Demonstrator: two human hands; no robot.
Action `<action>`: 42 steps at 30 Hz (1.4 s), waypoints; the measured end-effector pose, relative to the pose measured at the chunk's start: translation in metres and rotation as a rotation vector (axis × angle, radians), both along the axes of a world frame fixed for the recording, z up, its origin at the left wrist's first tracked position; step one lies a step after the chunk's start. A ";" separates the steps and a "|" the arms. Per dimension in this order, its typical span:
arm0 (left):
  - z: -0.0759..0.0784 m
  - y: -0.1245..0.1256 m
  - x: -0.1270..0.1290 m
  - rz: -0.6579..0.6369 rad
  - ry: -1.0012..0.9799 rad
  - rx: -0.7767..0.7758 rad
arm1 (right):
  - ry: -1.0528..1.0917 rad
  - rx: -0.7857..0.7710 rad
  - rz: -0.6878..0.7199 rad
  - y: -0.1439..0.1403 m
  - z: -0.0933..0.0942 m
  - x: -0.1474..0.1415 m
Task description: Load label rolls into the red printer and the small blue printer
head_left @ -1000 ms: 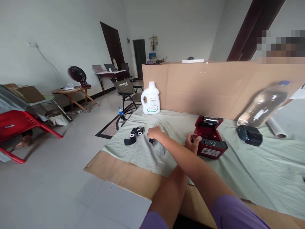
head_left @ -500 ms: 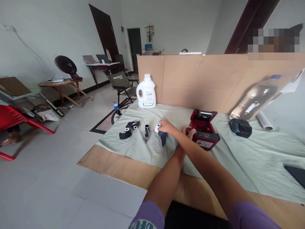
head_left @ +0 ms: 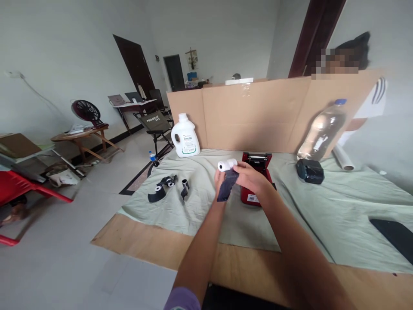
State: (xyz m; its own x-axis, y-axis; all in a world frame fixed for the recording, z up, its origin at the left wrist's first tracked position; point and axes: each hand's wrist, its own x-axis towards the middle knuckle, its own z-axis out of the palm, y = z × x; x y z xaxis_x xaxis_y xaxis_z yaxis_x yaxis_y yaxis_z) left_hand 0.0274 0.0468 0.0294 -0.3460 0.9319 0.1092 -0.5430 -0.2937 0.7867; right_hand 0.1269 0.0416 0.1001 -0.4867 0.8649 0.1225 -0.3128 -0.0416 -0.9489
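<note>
Where the two hands meet before the red machine, we list one white roll [head_left: 226, 165], raised above the cloth [head_left: 200, 211], its dark strip [head_left: 227, 188] hanging below.

Right hand [head_left: 248, 175]: fingers pinched narrow on the roll's right end, beside the strip's top.
Left hand [head_left: 220, 178]: beneath the roll's left end, touching it; with its fingers partly covered by roll and strip, we cannot tell how tightly they close.

Red machine [head_left: 250, 196]: just behind the right hand, lid raised, pale label on its front, partly hidden by the arm.

To the left, on the cloth, we count a small roll with black strip [head_left: 157, 196], a dark cluster [head_left: 171, 180] touching or close beside it, and a narrow dark curl [head_left: 185, 188] standing apart.

Behind: white jug [head_left: 187, 138], upright, near the cardboard panel [head_left: 251, 116].

Right: clear bottle [head_left: 322, 131] with blue cap, tilted; black object [head_left: 310, 171] before it; pale tube [head_left: 343, 158], lying down. Under all, we note a wooden counter [head_left: 129, 234].
</note>
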 end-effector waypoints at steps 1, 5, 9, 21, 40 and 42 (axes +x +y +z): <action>0.012 0.002 -0.011 -0.037 0.015 0.038 | 0.006 -0.030 0.024 0.001 0.002 0.011; 0.058 0.008 -0.045 -0.386 0.354 0.232 | 0.016 -0.119 0.059 0.009 0.004 0.043; 0.077 0.015 -0.046 -0.351 0.691 0.349 | -0.022 -0.236 0.058 0.014 0.003 0.057; 0.094 -0.010 -0.003 -0.326 1.154 -0.005 | -0.911 0.441 -0.380 -0.011 0.038 0.082; 0.082 -0.037 0.022 -0.132 1.177 0.160 | -0.539 0.153 -0.316 -0.010 0.045 0.102; 0.072 -0.024 0.021 -0.196 1.047 0.139 | -0.586 0.158 -0.283 -0.006 0.038 0.101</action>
State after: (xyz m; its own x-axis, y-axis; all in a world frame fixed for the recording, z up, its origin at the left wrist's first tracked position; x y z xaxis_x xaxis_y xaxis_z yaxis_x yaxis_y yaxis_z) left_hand 0.0487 0.0230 0.1011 0.1352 0.9176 0.3739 0.3342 -0.3975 0.8546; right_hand 0.2280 0.0358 0.1383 -0.2685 0.9624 0.0424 0.2781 0.1196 -0.9531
